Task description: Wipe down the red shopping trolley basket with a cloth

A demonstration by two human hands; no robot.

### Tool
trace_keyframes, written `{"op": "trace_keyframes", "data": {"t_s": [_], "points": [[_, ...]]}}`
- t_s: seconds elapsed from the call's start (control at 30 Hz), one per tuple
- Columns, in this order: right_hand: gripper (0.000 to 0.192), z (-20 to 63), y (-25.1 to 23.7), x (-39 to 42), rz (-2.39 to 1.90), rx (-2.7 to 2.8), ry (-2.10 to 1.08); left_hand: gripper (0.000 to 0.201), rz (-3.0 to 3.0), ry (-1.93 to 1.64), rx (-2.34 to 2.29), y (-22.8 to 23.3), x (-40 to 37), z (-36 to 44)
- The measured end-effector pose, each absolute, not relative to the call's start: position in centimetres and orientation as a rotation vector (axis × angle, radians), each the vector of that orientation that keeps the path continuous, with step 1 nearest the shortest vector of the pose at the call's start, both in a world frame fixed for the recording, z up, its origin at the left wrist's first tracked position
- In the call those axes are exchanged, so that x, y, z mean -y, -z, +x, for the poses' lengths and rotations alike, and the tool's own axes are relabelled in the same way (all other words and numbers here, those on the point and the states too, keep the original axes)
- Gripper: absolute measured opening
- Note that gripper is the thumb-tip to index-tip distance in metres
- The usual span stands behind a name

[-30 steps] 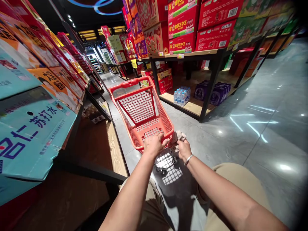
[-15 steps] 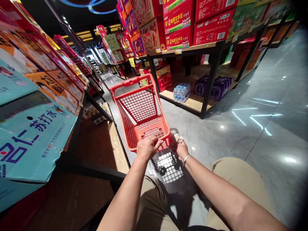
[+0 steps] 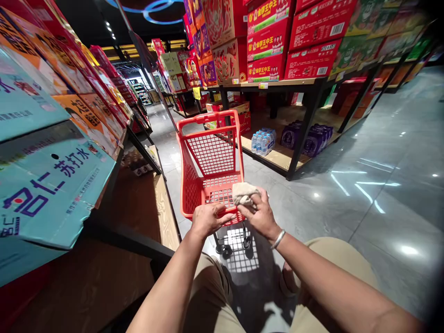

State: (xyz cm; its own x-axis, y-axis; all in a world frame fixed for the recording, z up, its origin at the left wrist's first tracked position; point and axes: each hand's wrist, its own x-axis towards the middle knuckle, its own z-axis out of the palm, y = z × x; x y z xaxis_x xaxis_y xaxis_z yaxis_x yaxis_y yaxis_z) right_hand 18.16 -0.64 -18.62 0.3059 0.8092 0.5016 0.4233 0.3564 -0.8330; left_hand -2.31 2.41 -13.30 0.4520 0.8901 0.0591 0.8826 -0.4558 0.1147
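Observation:
A red plastic shopping cart stands in the aisle in front of me, its basket empty. My left hand grips the near rim of the cart. My right hand, a silver bracelet on its wrist, holds a crumpled beige cloth against the near right corner of the rim. The cart's wheels show below the basket on the grey floor. My knees in beige trousers fill the bottom of the view.
On my left, a low wooden shelf juts toward the cart, with teal cartons above it. On the right, a black-framed rack holds bottled water packs and red cartons. Glossy grey floor extends right and ahead.
The cart has turned so that it points more straight ahead. My right hand has lifted the cloth from the cart's right corner up onto the near rim. My left hand keeps its grip.

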Motion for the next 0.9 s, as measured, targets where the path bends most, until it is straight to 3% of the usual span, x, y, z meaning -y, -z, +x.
{"op": "trace_keyframes", "data": {"t_s": [0.1,0.33,0.6,0.77,0.9], "points": [[0.025,17.3,19.3,1.5,-1.215,1.433,-0.262,0.054,2.609,-0.214,-1.493,12.9,-2.3,-3.2],[0.021,17.7,18.3,0.7,-1.217,1.531,-0.341,0.032,2.632,-0.337,-1.305,12.8,-1.3,-0.8],[0.022,21.5,15.4,-6.4,-1.397,1.737,-0.155,0.056,2.591,-0.246,-1.515,13.3,-1.7,0.6],[0.028,23.6,13.0,-13.0,-1.554,1.777,-0.049,0.05,2.634,-0.246,-1.522,13.5,-1.8,0.5],[0.019,22.2,12.1,-10.7,-1.347,2.146,0.036,0.048,2.637,-0.286,-1.561,14.0,-1.7,0.5]]}}
